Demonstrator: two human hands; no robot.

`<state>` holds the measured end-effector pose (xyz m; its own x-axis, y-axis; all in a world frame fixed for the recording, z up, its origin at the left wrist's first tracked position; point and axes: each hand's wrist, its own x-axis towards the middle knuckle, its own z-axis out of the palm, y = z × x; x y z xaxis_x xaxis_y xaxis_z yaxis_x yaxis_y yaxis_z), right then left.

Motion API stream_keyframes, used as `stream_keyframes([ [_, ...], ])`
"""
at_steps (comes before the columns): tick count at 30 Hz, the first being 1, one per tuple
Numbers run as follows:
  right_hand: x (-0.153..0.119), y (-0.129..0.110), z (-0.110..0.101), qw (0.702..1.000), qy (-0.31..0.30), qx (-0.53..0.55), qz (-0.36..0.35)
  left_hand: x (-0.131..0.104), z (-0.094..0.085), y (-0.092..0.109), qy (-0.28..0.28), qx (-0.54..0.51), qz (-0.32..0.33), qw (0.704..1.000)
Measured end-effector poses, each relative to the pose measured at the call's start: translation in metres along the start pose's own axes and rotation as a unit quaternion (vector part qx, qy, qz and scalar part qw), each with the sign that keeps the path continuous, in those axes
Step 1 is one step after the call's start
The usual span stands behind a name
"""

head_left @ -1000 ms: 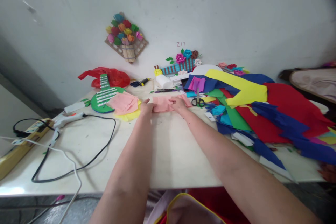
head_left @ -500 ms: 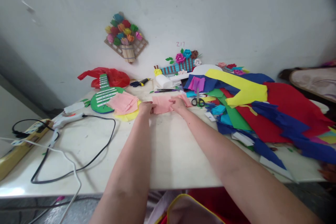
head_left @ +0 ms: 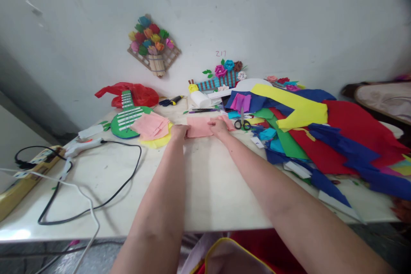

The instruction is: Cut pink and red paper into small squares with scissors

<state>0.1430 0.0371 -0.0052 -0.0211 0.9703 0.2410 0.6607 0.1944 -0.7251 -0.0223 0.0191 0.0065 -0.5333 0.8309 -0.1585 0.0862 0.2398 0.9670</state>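
Note:
Between my two hands a piece of pink paper [head_left: 199, 127] stretches flat just above or on the white table [head_left: 212, 188]. My left hand [head_left: 180, 131] pinches its left edge. My right hand [head_left: 218, 127] has its fingers closed on the paper farther right, and some pink paper shows beyond that hand. Left of my left hand, more pink sheets [head_left: 152, 126] lie over yellow paper [head_left: 156, 142] and partly cover a green guitar-shaped piece [head_left: 126, 120] with white strips. Scissors [head_left: 242, 123] lie just right of my right hand.
A glue gun [head_left: 81, 147] with a looping black cord and a power strip [head_left: 28, 175] are at the left. Red, blue, green and yellow sheets [head_left: 346, 137] cover the right side. Pliers [head_left: 171, 101], pens [head_left: 204, 110] and a white roll [head_left: 201, 99] lie behind my hands.
The pink paper between my hands looks slightly flatter and its lower edge straighter. Both hands have hardly moved.

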Motion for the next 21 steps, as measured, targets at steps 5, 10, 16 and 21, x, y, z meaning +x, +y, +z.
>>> stream_keyframes([
  [5,0.0,-0.001,-0.001,1.0,0.0,-0.007,0.005,-0.004,0.0,0.003,-0.032,-0.087,-0.045,0.995],
  [10,-0.004,-0.006,-0.006,0.999,-0.004,-0.031,0.012,-0.01,-0.001,0.006,-0.037,-0.099,-0.037,0.994],
  [16,-0.005,-0.007,-0.006,0.999,0.002,-0.045,0.001,-0.01,-0.001,0.006,-0.024,-0.07,-0.038,0.997],
  [21,-0.005,-0.007,-0.006,0.998,0.006,-0.056,0.0,-0.004,-0.002,0.0,-0.019,0.0,0.008,1.0],
])
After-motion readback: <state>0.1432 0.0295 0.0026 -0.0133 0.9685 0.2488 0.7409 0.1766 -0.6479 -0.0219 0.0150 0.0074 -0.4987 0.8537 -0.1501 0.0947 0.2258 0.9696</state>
